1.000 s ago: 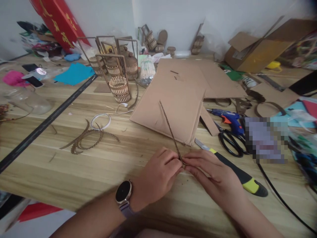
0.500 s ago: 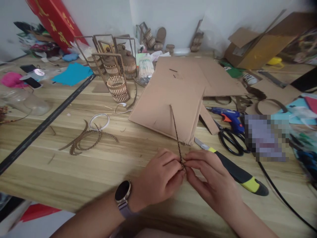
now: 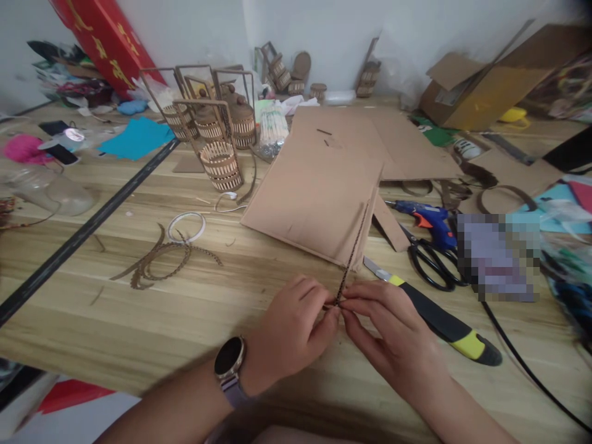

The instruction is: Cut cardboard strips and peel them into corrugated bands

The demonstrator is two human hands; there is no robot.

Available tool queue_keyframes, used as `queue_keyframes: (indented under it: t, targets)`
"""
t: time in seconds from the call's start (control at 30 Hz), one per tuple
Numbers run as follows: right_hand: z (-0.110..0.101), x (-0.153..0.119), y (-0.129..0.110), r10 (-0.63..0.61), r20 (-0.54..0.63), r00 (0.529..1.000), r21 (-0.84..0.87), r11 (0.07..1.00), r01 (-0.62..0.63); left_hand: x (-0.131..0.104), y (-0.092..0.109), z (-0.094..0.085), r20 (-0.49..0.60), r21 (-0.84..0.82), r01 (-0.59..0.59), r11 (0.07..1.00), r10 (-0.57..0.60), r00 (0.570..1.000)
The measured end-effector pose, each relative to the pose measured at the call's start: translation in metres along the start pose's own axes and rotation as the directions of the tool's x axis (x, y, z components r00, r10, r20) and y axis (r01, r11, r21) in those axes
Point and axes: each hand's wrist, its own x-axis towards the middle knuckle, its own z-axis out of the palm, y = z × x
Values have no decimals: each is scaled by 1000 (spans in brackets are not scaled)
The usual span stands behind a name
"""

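Observation:
A thin brown corrugated strip [image 3: 352, 256] rises from between my fingertips and leans right, its far end over the large cardboard sheet [image 3: 314, 185]. My left hand [image 3: 296, 327], with a watch on its wrist, pinches the strip's lower end. Fingertips of my right hand [image 3: 393, 327] press on the same end from the other side, close against the left fingertips. How the strip's end is folded there is hidden by the fingers. Loose curled strips [image 3: 166, 259] lie beside a white tape ring [image 3: 186, 228] on the wooden table [image 3: 185, 333].
Right of my hands are a yellow-and-black knife [image 3: 439, 317], black scissors [image 3: 432, 265] and a blue glue gun [image 3: 430, 216]. Small handled baskets [image 3: 222, 166] stand at the back left. A cardboard box [image 3: 499, 80] sits at the back right.
The strip's free end has swung to the right, from the middle of the cardboard sheet to near its right edge. Both hands have shifted slightly left and remain together.

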Motion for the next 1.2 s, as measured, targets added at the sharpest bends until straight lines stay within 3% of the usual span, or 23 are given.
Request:
queue_keyframes:
  t: [0.13, 0.6, 0.87, 1.03, 1.2]
  targets:
    - [1, -4, 1, -3, 15, 1000, -18, 1000, 3, 1, -1, 2, 10, 78, -33, 996, 33, 999]
    - [-2, -3, 2, 63, 13, 998, 80, 995, -64, 0, -3, -1, 12, 59, -130, 990, 130, 992]
    - [-3, -2, 1, 45, 17, 999, 117, 992, -46, -2, -5, 0, 94, 129, -140, 982, 129, 987]
    - [-3, -1, -1, 66, 21, 998, 135, 988, -68, -1, -2, -1, 4, 112, -192, 975, 193, 981]
    - [-5, 2, -3, 95, 56, 994, 173, 979, -103, 0, 1, -4, 12, 66, -185, 980, 185, 983]
